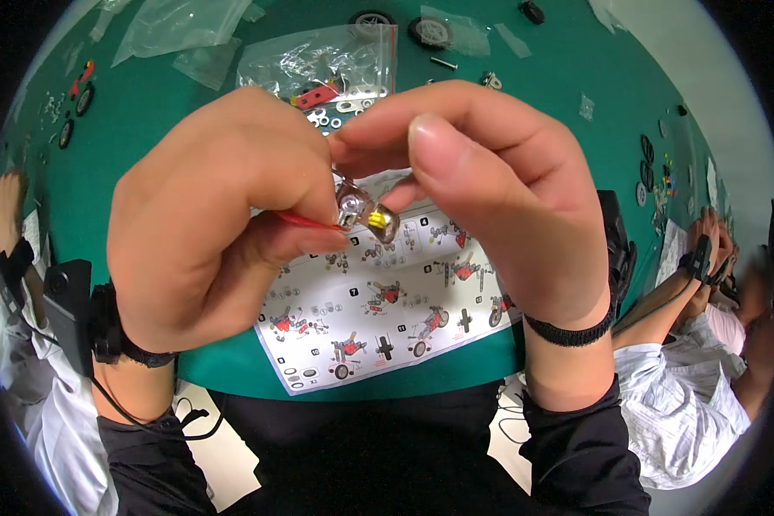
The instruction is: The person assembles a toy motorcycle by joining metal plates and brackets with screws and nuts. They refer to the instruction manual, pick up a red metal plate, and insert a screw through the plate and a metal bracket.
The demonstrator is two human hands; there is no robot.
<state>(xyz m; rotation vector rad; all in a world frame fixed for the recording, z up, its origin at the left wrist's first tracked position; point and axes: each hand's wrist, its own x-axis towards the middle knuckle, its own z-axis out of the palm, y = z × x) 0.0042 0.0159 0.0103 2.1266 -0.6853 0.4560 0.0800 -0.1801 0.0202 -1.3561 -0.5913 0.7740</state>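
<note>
Between the fingers and thumb of my left hand (206, 206) is a small toy motorcycle part (353, 206), with bright metal, a clear rounded end with yellow inside, and a red strip. My left fingers are closed on it. My right hand (499, 181) curls round its upper end, the index and middle fingertips against it and the thumb raised apart. The fingers hide where they meet the part. Beneath both hands lies a printed instruction sheet (378, 344) with pictures of a red toy motorcycle being built.
Past my hands lies a clear plastic bag (262, 64) with red and metal parts (318, 96). Black wheels (430, 33), a screw (444, 63) and bags lie on the green table (525, 103). People's hands are at the left (9, 206) and right (709, 232) edges.
</note>
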